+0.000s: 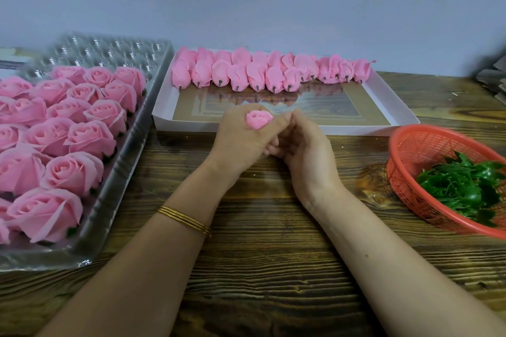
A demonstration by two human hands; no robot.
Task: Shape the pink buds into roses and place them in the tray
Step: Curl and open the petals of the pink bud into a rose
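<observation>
Left hand (241, 142): fingers and thumb curled round a pink bud (258, 120), held in the fist with the top facing up. Only the crown of the bud shows above the thumb and forefinger; petals there are wrapped tight in a small spiral.

Right hand (304, 150): drawn in against the left one, thumb tip touching the left thumb just beside the bud. Fingers are curled inward beneath the left fist. Whether they pinch the bud's underside or anything else cannot be told, as that part is hidden between the two palms.

Thin gold bangles (184, 220) sit on the left forearm. Both forearms lie low over the wooden bench (260, 268).

Directly beyond the hands: a shallow white box (394, 107) on the bench. Its far end holds two rows of unshaped buds (257, 71), lying on their sides and packed touching, dark stubs pointing toward the person. The near part of the box floor is bare.

To the left: a clear plastic tray (115, 186) with moulded pockets. Finished roses (71, 128) fill its near and middle rows, touching one another, open faces up. The far pockets stand unfilled.

To the right: a red mesh basket (405, 150), partly cut off by the frame edge, with a heap of green leaves (462, 186) inside.

A plain pale wall runs behind the bench.
</observation>
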